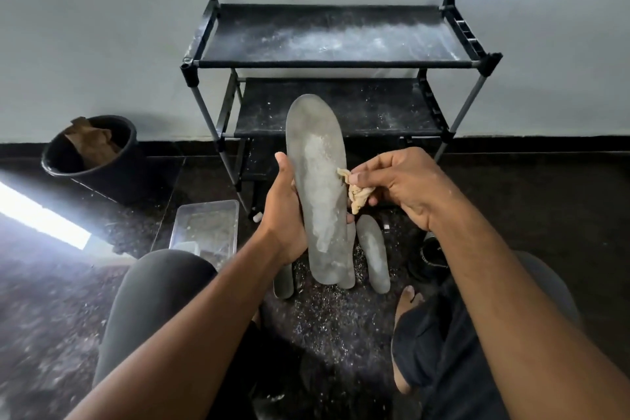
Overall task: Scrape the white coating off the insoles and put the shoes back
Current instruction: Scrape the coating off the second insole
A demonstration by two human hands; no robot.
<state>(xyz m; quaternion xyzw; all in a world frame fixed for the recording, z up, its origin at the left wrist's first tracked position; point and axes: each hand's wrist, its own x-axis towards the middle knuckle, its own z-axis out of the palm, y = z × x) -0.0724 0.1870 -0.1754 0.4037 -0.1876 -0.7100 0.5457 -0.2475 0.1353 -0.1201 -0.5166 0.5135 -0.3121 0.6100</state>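
My left hand point(284, 211) grips a long grey insole point(318, 181) upright by its left edge, toe end up. A patchy white coating runs down the insole's middle. My right hand point(402, 187) pinches a crumpled beige rag point(358, 191) against the insole's right edge. A second grey insole point(375, 252) lies on the floor just right of the held one. Another dark insole point(283, 281) shows partly below my left wrist. A black shoe point(431, 256) sits on the floor, mostly hidden behind my right forearm.
A black two-shelf shoe rack point(334, 63) dusted with white powder stands against the wall ahead. A black bucket point(95, 167) holding brown paper is at the left. A clear plastic tray point(204, 232) lies by my left knee. White flakes litter the dark floor.
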